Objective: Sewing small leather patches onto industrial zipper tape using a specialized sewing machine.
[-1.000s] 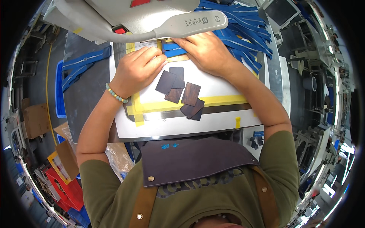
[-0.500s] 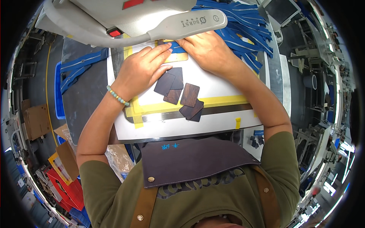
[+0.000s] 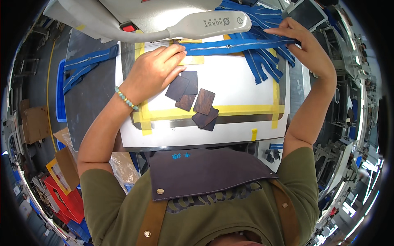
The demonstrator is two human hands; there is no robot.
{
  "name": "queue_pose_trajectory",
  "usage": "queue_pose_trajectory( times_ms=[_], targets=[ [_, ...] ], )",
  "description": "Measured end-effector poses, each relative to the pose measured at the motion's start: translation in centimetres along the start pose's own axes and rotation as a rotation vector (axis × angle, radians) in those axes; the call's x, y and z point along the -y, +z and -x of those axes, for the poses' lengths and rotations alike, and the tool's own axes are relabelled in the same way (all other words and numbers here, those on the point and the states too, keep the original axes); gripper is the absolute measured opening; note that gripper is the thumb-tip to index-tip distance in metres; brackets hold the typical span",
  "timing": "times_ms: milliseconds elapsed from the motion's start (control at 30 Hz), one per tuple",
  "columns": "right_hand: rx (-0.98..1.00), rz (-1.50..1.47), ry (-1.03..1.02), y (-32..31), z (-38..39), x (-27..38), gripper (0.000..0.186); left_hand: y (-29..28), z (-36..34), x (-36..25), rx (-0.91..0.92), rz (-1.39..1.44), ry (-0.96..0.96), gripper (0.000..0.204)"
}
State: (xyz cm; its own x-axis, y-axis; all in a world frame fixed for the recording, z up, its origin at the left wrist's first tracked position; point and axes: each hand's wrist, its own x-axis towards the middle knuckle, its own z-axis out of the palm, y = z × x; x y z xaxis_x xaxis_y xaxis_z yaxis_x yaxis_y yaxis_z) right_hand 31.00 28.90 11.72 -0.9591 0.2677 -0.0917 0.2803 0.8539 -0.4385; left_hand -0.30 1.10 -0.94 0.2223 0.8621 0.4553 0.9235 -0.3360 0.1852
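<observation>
Zipper (image 3: 242,45) is now drawn out over the sheet (image 3: 242,90), gripped in the right hand's (image 3: 310,49) fingers and touched by the left hand (image 3: 152,69), whose grip cannot be told, baring its length.

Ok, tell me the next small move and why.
I'd probably lower the right grip a little to lay the blue zipper strip flat: it stretches straight from the left grip to the right one, crossing over other blue zippers.
</observation>
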Motion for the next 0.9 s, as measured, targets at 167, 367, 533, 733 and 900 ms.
queue_pose_trajectory(
  times_ms=[167,367,533,733,900],
  targets=[
    [-0.147,0.268,0.182,1.3,1.3,-0.8,0.047,0.1,0.1,0.1,0.006,0.001,-0.011,0.031],
    [-0.281,0.099,-0.394,7.1,-4.7,4.1,0.036,0.1,0.1,0.0,0.039,-0.008,-0.026,0.032],
    [-0.285,0.099,-0.456,12.9,-7.7,5.4,0.028,0.0,-0.3,-0.2,0.014,-0.016,-0.017,0.034],
    [-0.324,0.021,-0.460,13.8,-8.1,5.1,0.025,-0.1,-0.4,0.0,0.007,-0.048,0.030,0.034],
    [-0.235,-0.131,-0.409,14.0,-8.5,4.7,0.028,0.1,-0.1,0.3,-0.002,-0.006,0.018,0.033]
  ],
)
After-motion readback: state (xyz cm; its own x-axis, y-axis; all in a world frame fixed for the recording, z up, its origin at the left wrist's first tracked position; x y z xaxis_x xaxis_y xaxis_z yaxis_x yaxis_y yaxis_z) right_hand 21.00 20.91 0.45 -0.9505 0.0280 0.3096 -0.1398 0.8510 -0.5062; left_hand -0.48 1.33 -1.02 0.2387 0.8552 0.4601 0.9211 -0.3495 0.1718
